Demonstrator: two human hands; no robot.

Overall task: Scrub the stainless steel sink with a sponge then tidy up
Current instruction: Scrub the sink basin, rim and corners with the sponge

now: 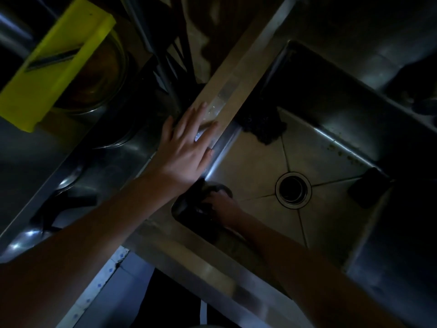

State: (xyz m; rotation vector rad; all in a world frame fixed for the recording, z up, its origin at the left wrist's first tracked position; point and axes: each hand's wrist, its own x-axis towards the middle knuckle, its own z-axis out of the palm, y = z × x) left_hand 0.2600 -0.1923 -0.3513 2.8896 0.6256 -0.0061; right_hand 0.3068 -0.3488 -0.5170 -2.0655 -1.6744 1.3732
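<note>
Over at the far left corner we see a yellow mandoline slicer (54,65) lying tilted across a glass bowl (99,74), its dark blade slot showing. Below it, a dark utensil (63,207) lies on the dim steel counter; we cannot tell what kind.

Moving along, our left hand (189,143) lies flat on the steel divider strip (227,91) that forms the left rim of the sink (319,147), fingers stretched out and slightly apart, holding nothing. Water droplets glint on the strip just past the fingertips.

Down in the near-left corner of the basin, our right hand (222,205) is curled, fingers together, pressing a dark scrubbing pad (201,204) against the sink floor where it meets the wall. In this gloom the pad looks black and crumpled.

Further up against the left wall, a second dark clump (262,126), perhaps a scourer, rests on the basin floor. The round drain (293,188) sits mid-basin, creases radiating from it. On the right side, specks of debris (340,151) dot the floor's edge, and a dark rectangular block (369,187) leans in the right corner.
</note>
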